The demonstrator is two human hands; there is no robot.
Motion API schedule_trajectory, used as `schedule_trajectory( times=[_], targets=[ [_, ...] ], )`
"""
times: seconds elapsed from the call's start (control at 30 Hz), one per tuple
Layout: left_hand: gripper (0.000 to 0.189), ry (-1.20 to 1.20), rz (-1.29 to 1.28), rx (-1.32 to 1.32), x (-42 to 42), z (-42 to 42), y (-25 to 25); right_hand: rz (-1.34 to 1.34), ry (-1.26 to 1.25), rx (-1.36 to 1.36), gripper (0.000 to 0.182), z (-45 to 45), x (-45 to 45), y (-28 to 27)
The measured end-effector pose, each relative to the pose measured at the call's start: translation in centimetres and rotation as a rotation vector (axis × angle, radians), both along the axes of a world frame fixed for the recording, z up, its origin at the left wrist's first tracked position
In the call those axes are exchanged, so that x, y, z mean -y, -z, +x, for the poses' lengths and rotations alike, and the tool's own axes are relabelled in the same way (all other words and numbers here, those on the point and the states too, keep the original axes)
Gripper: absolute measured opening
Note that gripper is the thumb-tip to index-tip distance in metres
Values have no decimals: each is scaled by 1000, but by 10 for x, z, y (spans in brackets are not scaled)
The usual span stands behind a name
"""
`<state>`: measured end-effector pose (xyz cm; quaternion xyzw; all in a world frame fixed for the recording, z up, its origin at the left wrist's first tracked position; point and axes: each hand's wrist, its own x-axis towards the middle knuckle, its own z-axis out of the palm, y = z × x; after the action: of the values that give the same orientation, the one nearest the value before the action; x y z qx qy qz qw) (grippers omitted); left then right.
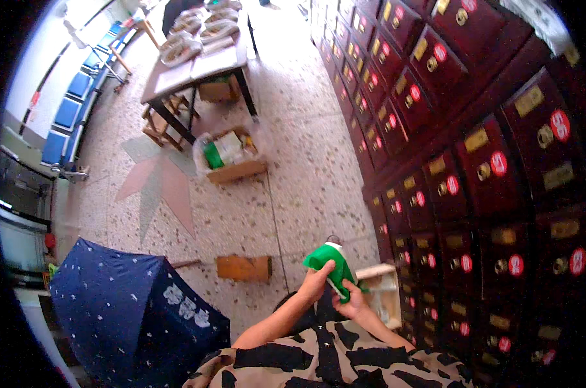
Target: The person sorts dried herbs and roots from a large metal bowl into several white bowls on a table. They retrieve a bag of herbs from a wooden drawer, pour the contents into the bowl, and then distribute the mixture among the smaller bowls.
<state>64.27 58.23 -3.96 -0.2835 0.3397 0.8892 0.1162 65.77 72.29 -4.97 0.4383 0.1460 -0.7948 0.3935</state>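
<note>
My left hand (317, 282) grips one side of a green and white plastic bag (329, 262), its thumb lying over the green face. On the bag's lower right edge my right hand (352, 300) is closed, close to my lap. What the bag holds cannot be seen. Just right of my right hand, a pale wooden drawer (393, 296) is pulled out from the dark red cabinet (472, 223), which has many small drawers with brass pulls and round red number stickers. Inside the open drawer, something light and partly transparent shows.
An open blue umbrella (128, 300) stands on the floor at lower left, near a wooden block (244, 268). Ahead are a cardboard box (237, 172) with bags inside, a wooden stool (162, 128) and a table (196, 72) bearing several filled bags. Blue chairs (72, 114) line the left wall.
</note>
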Motion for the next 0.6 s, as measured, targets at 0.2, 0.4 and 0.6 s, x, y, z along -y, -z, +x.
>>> schedule_trajectory(
  times=[0.2, 0.4, 0.6],
  targets=[
    [38, -158, -21, 5, 70, -103, -6, 102, -519, -500, 22, -139, 40, 9],
    [30, -393, 115, 41, 127, -204, -37, 28, -690, -708, 29, -290, 66, -41],
    [38, -664, 80, 85, 214, -314, -46, 103, -779, -738, 27, -444, 114, -52]
  ],
)
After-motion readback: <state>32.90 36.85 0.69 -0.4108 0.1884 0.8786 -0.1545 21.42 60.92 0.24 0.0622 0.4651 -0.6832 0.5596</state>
